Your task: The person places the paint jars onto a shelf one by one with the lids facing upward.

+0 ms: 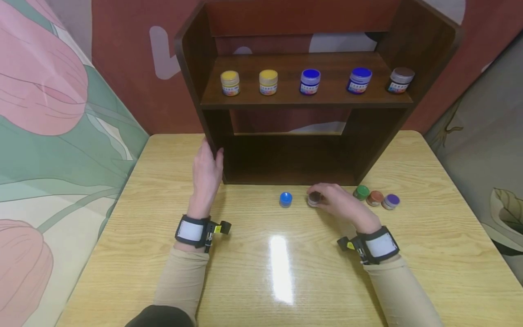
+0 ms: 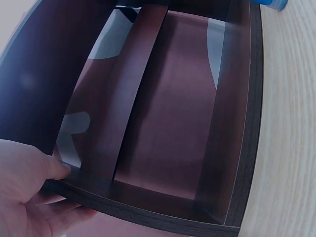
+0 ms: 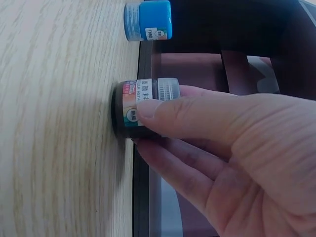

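Observation:
My right hand [image 1: 337, 200] pinches a dark paint jar [image 3: 131, 109] between thumb and fingers, low at the tabletop in front of the shelf. Its label and clear lid ring show in the right wrist view. Left of it stands a blue paint jar [image 1: 285, 199], upside down in the right wrist view's close look. My left hand [image 1: 206, 175] grips the left side panel of a dark brown wooden shelf [image 1: 253, 106], thumb inside and fingers outside, as the left wrist view [image 2: 29, 192] confirms.
On the upper board stand two yellow jars [image 1: 230, 83], two blue jars [image 1: 310, 81] and a dark jar [image 1: 401, 80]. Right of my right hand sit a green jar [image 1: 361, 192], a reddish-brown jar [image 1: 375, 198] and a purple jar [image 1: 391, 201] on the wooden table [image 1: 245, 272].

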Tool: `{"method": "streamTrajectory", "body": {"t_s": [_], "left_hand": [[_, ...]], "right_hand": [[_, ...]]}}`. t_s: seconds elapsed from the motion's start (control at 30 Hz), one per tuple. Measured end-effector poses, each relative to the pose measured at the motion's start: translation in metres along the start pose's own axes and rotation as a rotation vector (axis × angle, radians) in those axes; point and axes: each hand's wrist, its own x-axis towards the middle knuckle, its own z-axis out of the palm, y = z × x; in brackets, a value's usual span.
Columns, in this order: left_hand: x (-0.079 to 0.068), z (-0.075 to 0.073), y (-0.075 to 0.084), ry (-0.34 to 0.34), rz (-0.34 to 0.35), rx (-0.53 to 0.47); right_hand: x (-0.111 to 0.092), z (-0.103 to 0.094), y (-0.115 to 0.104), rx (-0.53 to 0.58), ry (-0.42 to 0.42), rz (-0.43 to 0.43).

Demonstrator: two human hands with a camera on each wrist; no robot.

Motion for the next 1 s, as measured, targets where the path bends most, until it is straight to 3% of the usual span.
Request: {"method": "streamTrajectory", "body": {"t_s": [1.0], "left_hand": [[0.0000,0.0002,-0.0003,0.005,-0.005,0.003]], "right_hand": [[-0.0002,0.0004,-0.0034,0.020,0.008,0.034]]}}
